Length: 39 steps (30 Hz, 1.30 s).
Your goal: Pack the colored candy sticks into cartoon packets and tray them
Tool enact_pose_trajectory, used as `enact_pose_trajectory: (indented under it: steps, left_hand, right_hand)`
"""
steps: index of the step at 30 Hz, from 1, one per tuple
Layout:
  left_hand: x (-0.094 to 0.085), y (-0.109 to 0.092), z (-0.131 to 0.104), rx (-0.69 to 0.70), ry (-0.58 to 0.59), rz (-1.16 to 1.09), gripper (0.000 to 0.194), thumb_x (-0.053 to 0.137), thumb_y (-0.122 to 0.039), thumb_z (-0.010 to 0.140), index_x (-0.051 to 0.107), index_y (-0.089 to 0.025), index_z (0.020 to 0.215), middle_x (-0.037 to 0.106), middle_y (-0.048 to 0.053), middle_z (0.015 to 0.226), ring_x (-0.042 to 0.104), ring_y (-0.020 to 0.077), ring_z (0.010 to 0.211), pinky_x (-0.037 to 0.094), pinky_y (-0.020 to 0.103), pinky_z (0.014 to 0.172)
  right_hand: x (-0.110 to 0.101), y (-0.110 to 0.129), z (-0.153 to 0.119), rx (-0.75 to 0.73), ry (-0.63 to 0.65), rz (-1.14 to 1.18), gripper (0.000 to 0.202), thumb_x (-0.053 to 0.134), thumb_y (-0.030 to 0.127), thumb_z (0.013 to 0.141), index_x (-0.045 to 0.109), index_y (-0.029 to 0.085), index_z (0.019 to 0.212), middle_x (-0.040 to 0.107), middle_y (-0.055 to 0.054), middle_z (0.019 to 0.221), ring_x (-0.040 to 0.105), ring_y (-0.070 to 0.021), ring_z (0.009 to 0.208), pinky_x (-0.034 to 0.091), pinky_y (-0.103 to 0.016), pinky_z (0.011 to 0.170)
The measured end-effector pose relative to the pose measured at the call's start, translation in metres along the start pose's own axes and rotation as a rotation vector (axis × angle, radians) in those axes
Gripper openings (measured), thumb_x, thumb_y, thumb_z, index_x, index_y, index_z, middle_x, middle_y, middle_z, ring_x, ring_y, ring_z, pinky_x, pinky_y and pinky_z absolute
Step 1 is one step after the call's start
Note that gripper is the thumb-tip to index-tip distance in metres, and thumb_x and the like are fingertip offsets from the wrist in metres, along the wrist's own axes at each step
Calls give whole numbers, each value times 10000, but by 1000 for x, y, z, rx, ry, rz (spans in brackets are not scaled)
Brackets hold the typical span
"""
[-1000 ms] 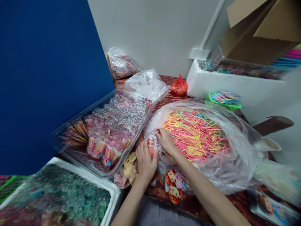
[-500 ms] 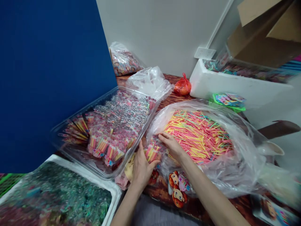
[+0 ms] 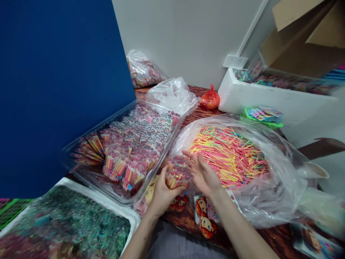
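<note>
Left of the plastic bag (image 3: pixel 281 180), my left hand (image 3: pixel 162 194) grips a stick bundle (image 3: pixel 175 173). My right hand (image 3: pixel 206 178) spreads open by the bag's left edge.

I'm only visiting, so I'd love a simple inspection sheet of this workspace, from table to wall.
Surface: dark red-brown wood-grain table, largely covered.
Job's things: bundle of small clear packets with pink and yellow sticks; rectangular clear plastic tray of similar packets; large clear plastic bag of loose thin multicoloured sticks.
Clutter: crumpled clear plastic bag; knotted red plastic bag.
Hands: left hand grips the bundle; right hand open beside it, contact unclear.
Cables: nothing seen.
Surroundings: flat blue panel, grey wall, white foam box, open brown cardboard box.
</note>
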State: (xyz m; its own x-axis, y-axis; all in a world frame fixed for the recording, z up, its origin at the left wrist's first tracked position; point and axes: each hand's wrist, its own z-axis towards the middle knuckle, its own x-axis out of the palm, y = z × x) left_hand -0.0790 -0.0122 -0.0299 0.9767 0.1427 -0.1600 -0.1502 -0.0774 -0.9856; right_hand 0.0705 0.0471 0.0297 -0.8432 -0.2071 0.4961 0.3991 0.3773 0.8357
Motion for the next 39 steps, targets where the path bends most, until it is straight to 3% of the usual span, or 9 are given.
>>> enact_pose_trajectory:
  steps: [3, 6, 10, 15, 22, 31, 35, 39]
  left_hand:
    - [0, -9, -5, 0, -34, -106, 825, 829, -297, 607, 432, -206, 1325, 666, 70, 1124, 646, 237, 1016, 486, 372, 927]
    - [0, -14, -8, -2, -48, -94, 798, 825, -328, 620, 434, -215, 1306, 651, 71, 1144, 641, 234, 1022, 485, 366, 923]
    - [1, -14, -9, 36, -15, -22, 769, 797, -312, 654, 421, -217, 1318, 598, 90, 1239, 591, 252, 1108, 450, 389, 969]
    - [-1, -11, -11, 95, 22, 37, 701, 735, -259, 696, 430, -213, 1325, 603, 82, 1214, 578, 246, 1095, 445, 386, 957]
    - [-2, 3, -9, 177, 27, 94, 724, 688, -368, 735, 405, -180, 1375, 563, 133, 1305, 538, 286, 1185, 425, 415, 993]
    - [-5, -1, -8, 159, 52, 127, 679, 672, -336, 748, 421, -174, 1358, 605, 120, 1214, 571, 266, 1089, 452, 391, 926]
    - [-4, -4, -7, 112, 38, 59, 675, 707, -293, 723, 442, -214, 1339, 640, 71, 1150, 613, 220, 998, 474, 336, 878]
    - [-3, -2, -5, 112, 23, 34, 686, 731, -246, 670, 476, -216, 1306, 646, 60, 1130, 619, 209, 984, 472, 341, 896]
  right_hand:
    - [7, 19, -22, -245, -48, -198, 407, 440, 545, 928, 621, 284, 1184, 646, -63, 1219, 526, -249, 1229, 352, -453, 1081]
    - [16, 32, -44, -510, -80, -594, 292, 490, 459, 934, 670, 312, 1112, 576, -46, 1309, 440, -273, 1301, 268, -468, 1128]
    - [29, 30, -58, -662, 15, -1000, 282, 517, 419, 924, 656, 346, 1158, 475, -33, 1411, 342, -309, 1357, 257, -522, 1123]
    - [31, 19, -54, -677, 49, -1203, 210, 561, 338, 901, 687, 316, 1068, 419, -19, 1468, 264, -335, 1402, 243, -560, 1123]
    - [35, 18, -53, -654, 93, -1377, 154, 632, 316, 858, 691, 284, 996, 284, 2, 1569, 162, -362, 1443, 197, -612, 1125]
    - [36, 17, -51, -610, 132, -1330, 144, 623, 263, 861, 710, 296, 970, 323, 15, 1552, 183, -342, 1444, 187, -604, 1133]
    - [29, 20, -57, -633, 30, -1244, 230, 565, 253, 899, 672, 318, 1092, 342, 2, 1535, 216, -312, 1436, 223, -578, 1134]
    - [24, 11, -58, -647, 41, -1377, 147, 573, 244, 891, 695, 279, 965, 296, 4, 1561, 196, -337, 1438, 229, -591, 1125]
